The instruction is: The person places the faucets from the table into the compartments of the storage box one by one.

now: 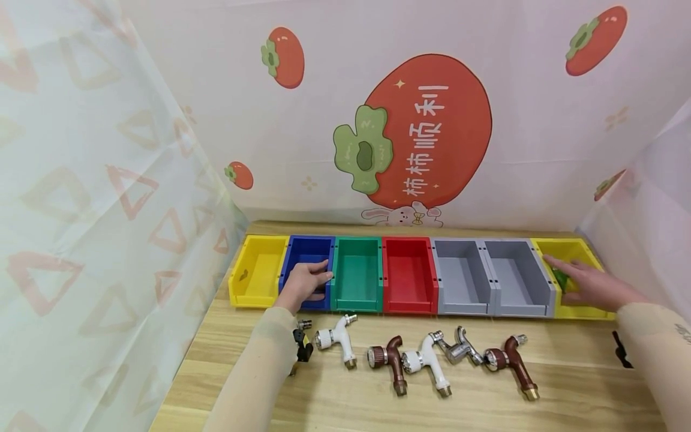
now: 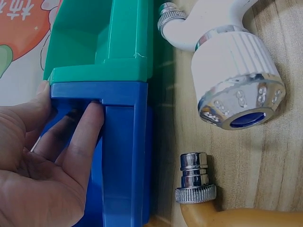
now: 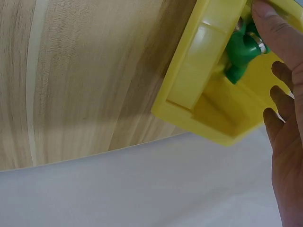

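Note:
My left hand (image 1: 308, 282) is at the blue bin (image 2: 120, 165). Its fingers reach inside and its thumb lies at the wall beside the green bin (image 2: 99, 71), pinching the blue bin's side. My right hand (image 1: 596, 285) is over the yellow bin (image 3: 189, 71) at the right end, fingers spread and apart. Inside that bin lies a green faucet (image 3: 244, 52), partly covered by the thumb in the right wrist view. A white faucet (image 2: 232, 61) and an orange-yellow faucet (image 2: 236, 217) lie on the table near my left hand.
In the row also stand a red bin (image 1: 408, 306), two grey bins (image 1: 465, 309) and a left yellow bin (image 1: 254, 301). Along the front lie brown faucets (image 1: 396, 366), another white faucet (image 1: 430, 360) and a chrome faucet (image 1: 459, 351). A black object (image 1: 622, 350) is by my right sleeve.

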`<state>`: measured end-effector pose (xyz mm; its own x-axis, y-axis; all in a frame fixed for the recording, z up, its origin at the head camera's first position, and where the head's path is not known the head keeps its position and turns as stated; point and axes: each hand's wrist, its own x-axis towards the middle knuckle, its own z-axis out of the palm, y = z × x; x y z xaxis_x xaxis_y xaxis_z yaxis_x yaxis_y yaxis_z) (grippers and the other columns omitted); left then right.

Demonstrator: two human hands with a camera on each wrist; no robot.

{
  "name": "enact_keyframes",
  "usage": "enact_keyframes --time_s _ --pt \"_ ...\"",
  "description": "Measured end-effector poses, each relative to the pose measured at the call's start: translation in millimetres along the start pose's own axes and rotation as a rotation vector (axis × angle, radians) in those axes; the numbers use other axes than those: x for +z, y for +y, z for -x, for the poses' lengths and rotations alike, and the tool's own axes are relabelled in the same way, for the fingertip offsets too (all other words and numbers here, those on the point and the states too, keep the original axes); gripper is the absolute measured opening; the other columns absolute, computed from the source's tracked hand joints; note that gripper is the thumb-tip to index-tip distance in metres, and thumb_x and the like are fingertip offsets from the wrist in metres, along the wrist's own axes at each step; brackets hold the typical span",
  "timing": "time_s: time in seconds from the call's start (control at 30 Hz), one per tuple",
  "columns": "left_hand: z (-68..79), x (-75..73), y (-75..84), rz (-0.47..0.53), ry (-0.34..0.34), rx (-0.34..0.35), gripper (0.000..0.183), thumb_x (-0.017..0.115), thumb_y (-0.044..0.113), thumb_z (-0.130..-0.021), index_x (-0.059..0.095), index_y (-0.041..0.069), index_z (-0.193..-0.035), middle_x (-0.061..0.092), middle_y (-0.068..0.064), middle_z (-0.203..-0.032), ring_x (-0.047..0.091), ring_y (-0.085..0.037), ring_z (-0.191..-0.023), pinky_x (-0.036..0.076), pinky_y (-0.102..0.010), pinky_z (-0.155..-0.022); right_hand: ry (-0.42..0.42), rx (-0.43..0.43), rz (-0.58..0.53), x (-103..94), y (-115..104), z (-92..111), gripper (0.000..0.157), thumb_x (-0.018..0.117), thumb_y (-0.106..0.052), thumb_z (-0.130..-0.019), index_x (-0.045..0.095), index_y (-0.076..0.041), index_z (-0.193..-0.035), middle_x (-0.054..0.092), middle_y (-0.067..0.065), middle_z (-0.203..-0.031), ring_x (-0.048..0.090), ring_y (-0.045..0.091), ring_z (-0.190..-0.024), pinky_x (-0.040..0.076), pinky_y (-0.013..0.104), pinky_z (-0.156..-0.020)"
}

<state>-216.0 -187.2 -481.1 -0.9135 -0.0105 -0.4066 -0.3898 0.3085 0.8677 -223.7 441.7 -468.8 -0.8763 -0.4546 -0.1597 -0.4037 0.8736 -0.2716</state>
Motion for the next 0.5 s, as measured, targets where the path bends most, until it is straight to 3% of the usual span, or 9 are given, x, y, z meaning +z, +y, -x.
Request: enact_keyframes --time_s 0.07,0.2,0.5 --pt "-0.2 -0.1 0.4 0.002 0.001 0.001 0.051 0.066 0.021 -0.101 0.053 0.025 -0.151 0.057 -0.008 -0.148 0.06 -0.028 -0.13 0.061 -0.045 -0.09 0.009 0.011 -0.002 -2.0 -1.8 1.5 0.101 0.082 -0.019 -0.085 0.017 -0.007 -0.163 0.056 0.045 -0.126 0.043 0.073 -0.117 0.05 0.074 -0.084" --pt "0.5 -0.1 1.2 0.001 0.001 0.003 0.051 0.067 0.022 -0.101 0.054 0.026 -0.151 0.058 -0.008 -0.148 0.06 -0.028 -0.13 0.061 -0.045 -0.09 0.044 0.017 -0.001 -5.2 -6.7 4.8 0.098 0.081 -0.022 -0.088 0.021 -0.01 -0.164 0.049 0.042 -0.139 0.036 0.073 -0.124 0.036 0.083 -0.093" --pt "1.6 -0.3 0.5 -0.005 0.004 -0.006 0.052 0.066 0.022 -0.101 0.053 0.026 -0.151 0.056 -0.008 -0.149 0.059 -0.029 -0.132 0.059 -0.047 -0.093 0.155 -0.055 -0.006 -7.1 -14.7 12.6 0.092 0.08 -0.023 -0.089 0.026 -0.017 -0.164 0.042 0.037 -0.148 0.029 0.072 -0.131 0.011 0.08 -0.113"
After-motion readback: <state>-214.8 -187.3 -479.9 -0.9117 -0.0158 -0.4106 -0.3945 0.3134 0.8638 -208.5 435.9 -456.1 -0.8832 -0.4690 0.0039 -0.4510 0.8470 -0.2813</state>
